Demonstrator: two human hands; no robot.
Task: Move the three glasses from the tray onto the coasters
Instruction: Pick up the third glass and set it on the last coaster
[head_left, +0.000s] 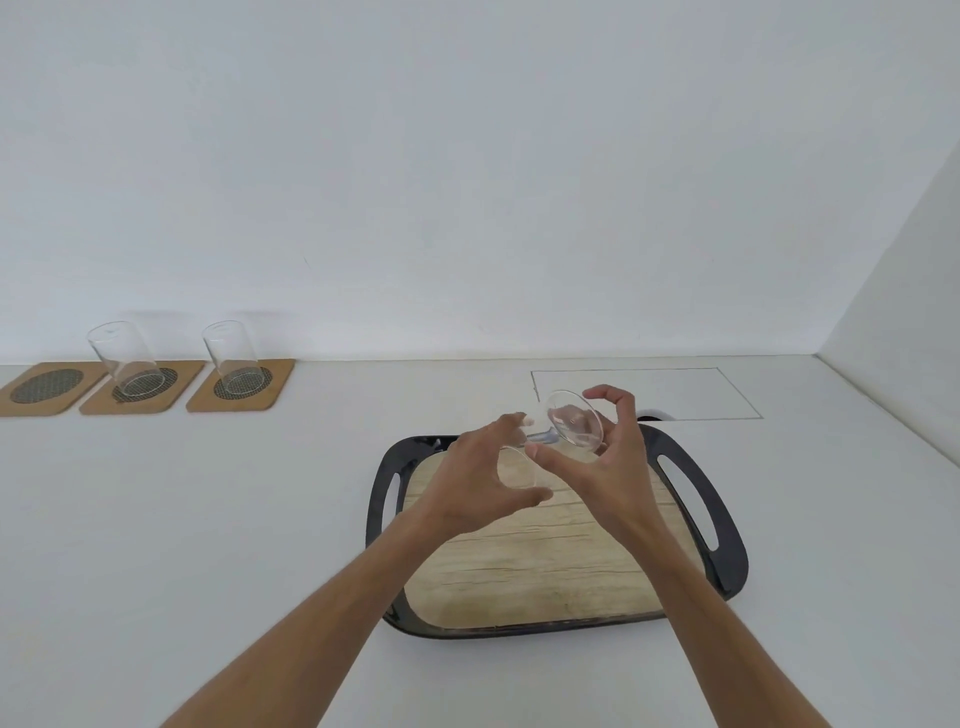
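So the third glass is up in the air over the far end of the tray, tipped on its side, with my right hand wrapped around one end and my left hand curled on the other, fingers spread a bit. The other two glasses are already standing on the middle and right coasters way off to the left by the wall, and the leftmost coaster is bare.

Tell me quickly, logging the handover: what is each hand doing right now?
Left hand: fingers curled around the clear glass, holding it.
Right hand: fingers also on the glass, holding its other end.
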